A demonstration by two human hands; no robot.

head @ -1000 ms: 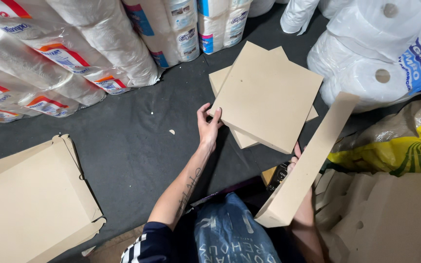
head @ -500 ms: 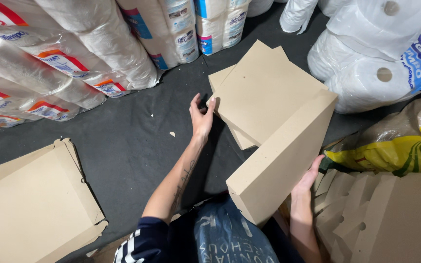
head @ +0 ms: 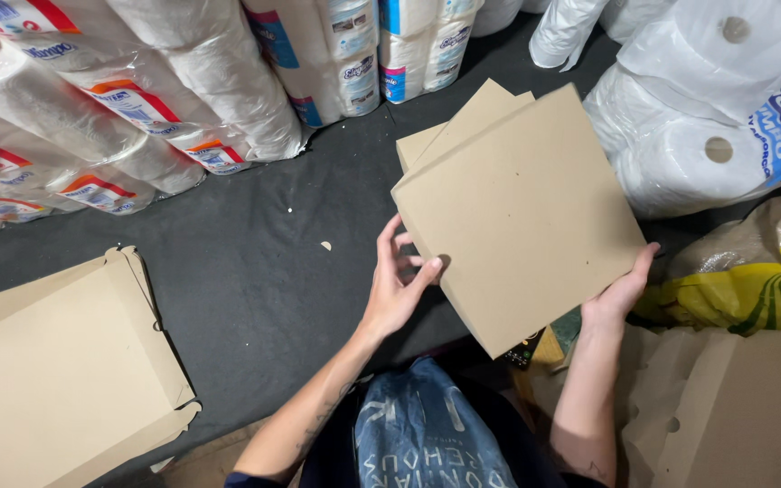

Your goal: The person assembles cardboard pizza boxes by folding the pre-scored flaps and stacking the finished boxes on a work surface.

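Squaring the flat cardboard box [head: 522,217] over its stack.
We are gripping its corner with the right hand [head: 621,294]; the left hand [head: 395,285], open, is steadying the edge.

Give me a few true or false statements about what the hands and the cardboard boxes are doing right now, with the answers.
1. The right hand grips the closed flat cardboard box at its lower right edge. True.
2. The left hand holds a roll of tape. False: it holds nothing and only touches the box's left edge with open fingers.
3. An open, unfolded box lies on the dark floor at the left. True.
4. The held box rests on a wooden table. False: it sits tilted over other flat boxes on the floor.
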